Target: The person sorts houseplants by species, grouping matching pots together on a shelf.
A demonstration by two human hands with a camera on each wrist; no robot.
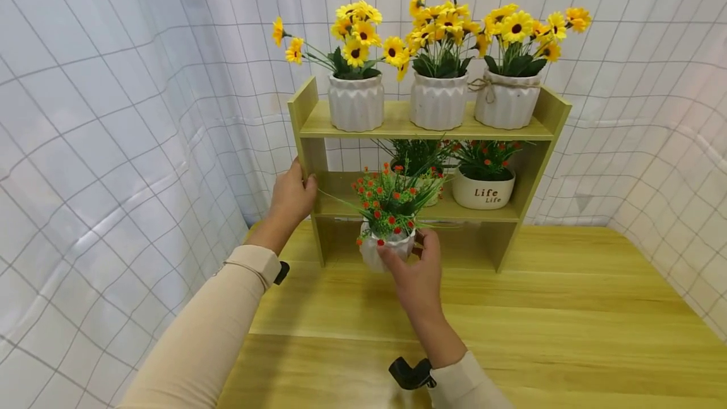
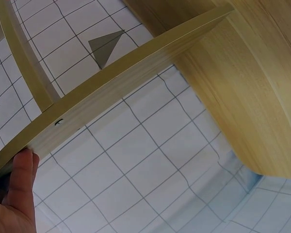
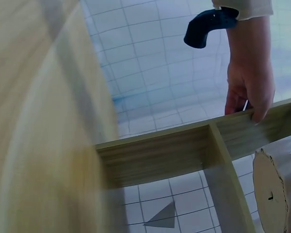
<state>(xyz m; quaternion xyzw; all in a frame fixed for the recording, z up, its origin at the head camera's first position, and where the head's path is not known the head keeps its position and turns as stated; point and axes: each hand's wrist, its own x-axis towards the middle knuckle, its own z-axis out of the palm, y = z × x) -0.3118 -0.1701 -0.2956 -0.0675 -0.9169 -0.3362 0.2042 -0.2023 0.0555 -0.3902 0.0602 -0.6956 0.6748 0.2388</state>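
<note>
My right hand (image 1: 419, 276) holds a white ribbed flowerpot (image 1: 372, 256) with green leaves and small red flowers, in front of the wooden shelf (image 1: 363, 134). In the right wrist view the pot's round underside (image 3: 270, 196) shows off any surface. My left hand (image 1: 291, 194) grips the shelf's left side panel, thumb on the front edge; the left wrist view shows its fingers (image 2: 22, 177) against the panel's outer face. Behind the held plant, on the middle board, stand a cream pot marked "Life" (image 1: 483, 194) and another potted plant (image 1: 417, 151), partly hidden.
Three white pots with yellow flowers, left (image 1: 356, 103), middle (image 1: 438, 103) and right (image 1: 507, 103), line the top board. The shelf stands toward the back of a wooden table (image 1: 568, 320). White gridded cloth (image 1: 113, 112) hangs behind and at both sides.
</note>
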